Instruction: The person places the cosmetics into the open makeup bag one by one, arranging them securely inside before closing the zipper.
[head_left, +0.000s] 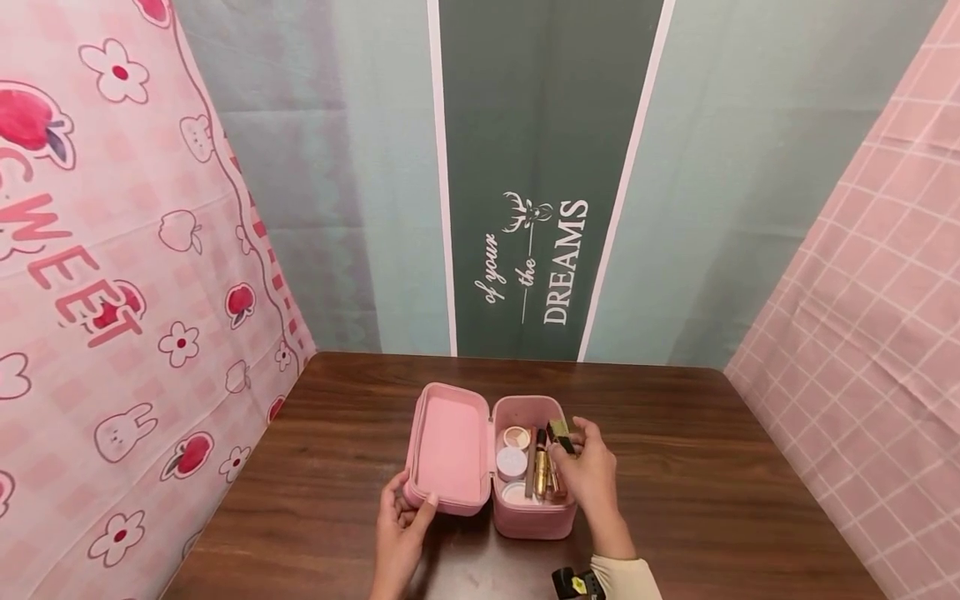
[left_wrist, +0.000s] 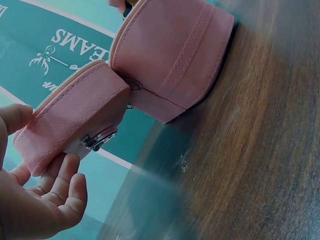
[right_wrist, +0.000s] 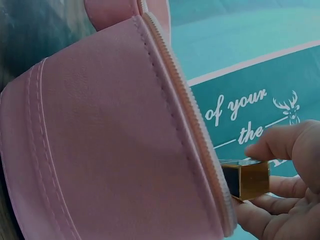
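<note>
A pink zip-up makeup case (head_left: 534, 522) stands on the table with its lid (head_left: 452, 446) folded out to the left. My left hand (head_left: 401, 525) holds the lid by its near left corner, the thumb on the rim and the fingers underneath. With my right hand (head_left: 591, 467) I pinch a gold-and-black, square-sided cosmetic tube (right_wrist: 247, 180) at the case's right rim. Inside the case lie a round three-shade palette (head_left: 517, 437), a white round jar (head_left: 512, 463), a gold tube with a black cap (head_left: 542, 475) and a slim brown stick (head_left: 531, 467).
The brown wooden table (head_left: 697, 483) runs back to a green printed curtain (head_left: 540, 125). Pink patterned cloths hang along the left and right sides. A dark band with a yellow mark (head_left: 579, 583) is at the right wrist, by a cream sleeve (head_left: 626, 579).
</note>
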